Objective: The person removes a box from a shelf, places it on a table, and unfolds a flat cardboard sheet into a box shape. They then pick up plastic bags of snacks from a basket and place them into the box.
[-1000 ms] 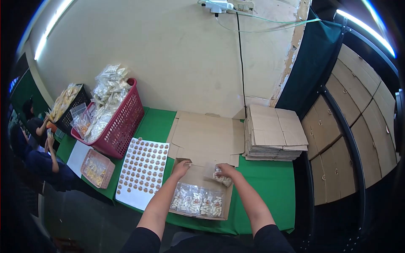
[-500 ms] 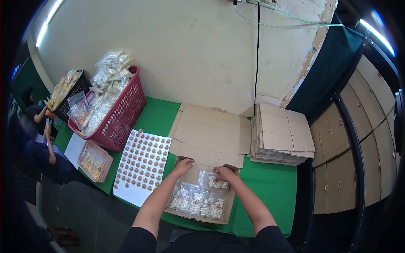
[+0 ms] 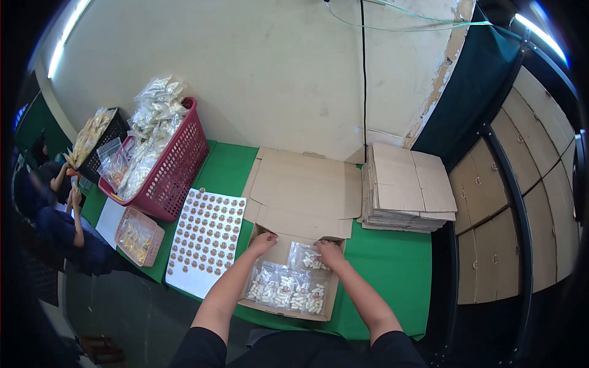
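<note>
An open cardboard box [image 3: 333, 299] sits in front of me, its lid [image 3: 307, 184] folded back. Along its near side lie several clear zip bags [image 3: 270, 285] filled with white, capsule-like pieces. One more such bag [image 3: 300, 254] lies behind them at the right. My right hand [image 3: 330, 253] has its fingers closed at that bag's upper right edge. By the box's back left corner, my left hand [image 3: 264, 243] is closed with its fingertips together; anything between them is too small to make out.
Left of the box lies a sheet of round stickers [image 3: 208, 236]. Beyond it stand a red basket [image 3: 175, 165] heaped with bags, a pink basket [image 3: 150, 248] and a black basket [image 3: 113, 138]. Folded cardboard [image 3: 408, 190] is stacked at right. Other people [image 3: 61, 227] are at far left.
The view has shifted slightly. Both hands stay almost where they were, the right one still at the back bag and the left one at the box's back left corner.
</note>
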Motion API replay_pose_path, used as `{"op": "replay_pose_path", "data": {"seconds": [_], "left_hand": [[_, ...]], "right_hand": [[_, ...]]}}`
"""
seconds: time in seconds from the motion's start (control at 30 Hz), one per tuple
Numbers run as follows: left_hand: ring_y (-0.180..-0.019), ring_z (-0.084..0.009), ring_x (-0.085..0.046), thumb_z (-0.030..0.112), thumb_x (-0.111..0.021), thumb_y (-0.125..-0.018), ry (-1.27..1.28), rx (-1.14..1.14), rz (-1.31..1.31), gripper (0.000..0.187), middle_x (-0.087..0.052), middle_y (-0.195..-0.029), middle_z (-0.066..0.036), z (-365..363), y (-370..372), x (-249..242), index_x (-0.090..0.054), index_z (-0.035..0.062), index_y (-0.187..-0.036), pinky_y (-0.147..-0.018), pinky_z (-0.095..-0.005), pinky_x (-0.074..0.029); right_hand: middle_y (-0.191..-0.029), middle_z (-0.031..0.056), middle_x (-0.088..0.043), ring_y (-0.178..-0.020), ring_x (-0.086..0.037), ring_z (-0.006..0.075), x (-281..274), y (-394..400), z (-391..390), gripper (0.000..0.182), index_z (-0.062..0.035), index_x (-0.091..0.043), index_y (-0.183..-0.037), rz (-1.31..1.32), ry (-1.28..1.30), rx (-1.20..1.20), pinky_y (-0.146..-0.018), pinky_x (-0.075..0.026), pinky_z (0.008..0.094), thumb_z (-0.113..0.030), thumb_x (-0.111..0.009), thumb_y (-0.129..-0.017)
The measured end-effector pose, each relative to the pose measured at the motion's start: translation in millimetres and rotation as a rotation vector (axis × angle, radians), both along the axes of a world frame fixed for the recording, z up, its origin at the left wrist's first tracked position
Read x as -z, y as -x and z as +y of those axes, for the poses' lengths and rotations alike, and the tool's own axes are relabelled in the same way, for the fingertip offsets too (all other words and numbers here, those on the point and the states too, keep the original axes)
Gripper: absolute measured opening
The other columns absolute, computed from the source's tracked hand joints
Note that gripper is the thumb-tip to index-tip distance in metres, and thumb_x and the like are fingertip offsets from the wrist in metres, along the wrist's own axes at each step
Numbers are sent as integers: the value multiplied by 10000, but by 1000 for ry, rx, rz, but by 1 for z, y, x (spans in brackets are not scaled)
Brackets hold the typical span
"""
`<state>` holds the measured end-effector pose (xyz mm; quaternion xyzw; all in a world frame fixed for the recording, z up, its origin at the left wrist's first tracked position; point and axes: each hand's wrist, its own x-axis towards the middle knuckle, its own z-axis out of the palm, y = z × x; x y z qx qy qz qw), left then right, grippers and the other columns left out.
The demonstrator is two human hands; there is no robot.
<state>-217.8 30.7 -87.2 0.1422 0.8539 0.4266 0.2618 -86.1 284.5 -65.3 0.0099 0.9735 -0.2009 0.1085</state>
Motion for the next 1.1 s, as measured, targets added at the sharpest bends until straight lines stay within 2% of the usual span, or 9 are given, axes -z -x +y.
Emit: {"op": "replay_pose_path", "data": {"seconds": [0.27, 0.43, 0.5, 0.6, 0.63, 0.7, 0.93, 0.97, 1.1], "left_hand": [[-911, -282, -624, 343, -629, -779, 272, -30, 108, 355, -652, -958, -150, -4, -12, 4, -659, 50, -977, -818, -347, -479], [-914, -279, -620, 344, -625, -782, 270, -39, 87, 355, -651, -959, -141, -11, -38, -5, -655, 52, -982, -809, -343, -475], [-913, -270, -621, 337, -623, -787, 245, -38, 99, 355, -652, -957, -141, -13, -50, -15, -652, 42, -982, -802, -337, -475], [-924, -235, -609, 333, -616, -813, 8, -62, 29, 366, -646, -969, -130, -22, -69, -29, -632, 31, -1018, -793, -328, -469], [-928, -211, -595, 324, -613, -826, -99, -93, -35, 366, -636, -991, -119, -26, -76, -30, -616, 32, -1048, -785, -316, -466], [-931, -154, -557, 294, -607, -854, -306, -136, -179, 368, -601, -1034, -82, -36, -91, -32, -568, 55, -1131, -764, -278, -456], [-918, -137, -553, 250, -600, -861, -557, -255, -340, 353, -582, -1015, -58, -71, -112, -33, -537, 79, -1164, -772, -268, -457], [-1077, -186, -538, 249, -537, -901, -548, -235, -382, 373, -579, -1126, -112, -74, -111, -41, -478, 40, -1205, -876, -318, -430], [-1055, -178, -545, 234, -533, -901, -593, -145, -420, 354, -590, -1106, -92, -85, -103, -51, -482, 51, -1199, -874, -313, -429]], "right_hand": [[-1157, 162, -534, -1076, -516, 332, -12, -23, -2, 433, -74, -549, -1134, 26, 177, 94, -917, -429, 393, -196, -681, -739], [-1128, 174, -545, -1060, -519, 343, -14, -41, -5, 388, -57, -569, -1106, 98, 237, 99, -906, -432, 387, -176, -669, -750], [-1021, 143, -600, -969, -587, 287, -24, -53, -7, 372, -57, -567, -1109, 229, 325, 201, -847, -470, 350, -157, -665, -765], [-893, 107, -631, -842, -629, 200, -32, -70, -15, 291, -26, -563, -1085, 267, 754, 456, -762, -496, 291, -122, -626, -818], [-893, 107, -631, -842, -629, 200, -33, -77, -20, 291, -26, -563, -1085, 271, 755, 456, -762, -496, 291, -122, -626, -818], [-813, 82, -628, -747, -620, 136, -30, -93, -31, 189, 7, -557, -1032, 472, 1218, 719, -695, -494, 241, -93, -564, -872], [-840, 102, -609, -712, -600, 143, -25, -127, -68, 135, 9, -534, -992, 649, 1320, 993, -656, -490, 241, -85, -524, -895], [-847, 102, -606, -716, -595, 142, -33, -127, -79, 135, 10, -529, -997, 678, 1301, 1035, -651, -483, 241, -71, -527, -888], [-857, 97, -602, -717, -582, 138, -41, -111, -118, 159, 0, -507, -1029, 740, 1223, 1095, -641, -469, 241, -58, -522, -882]]}}
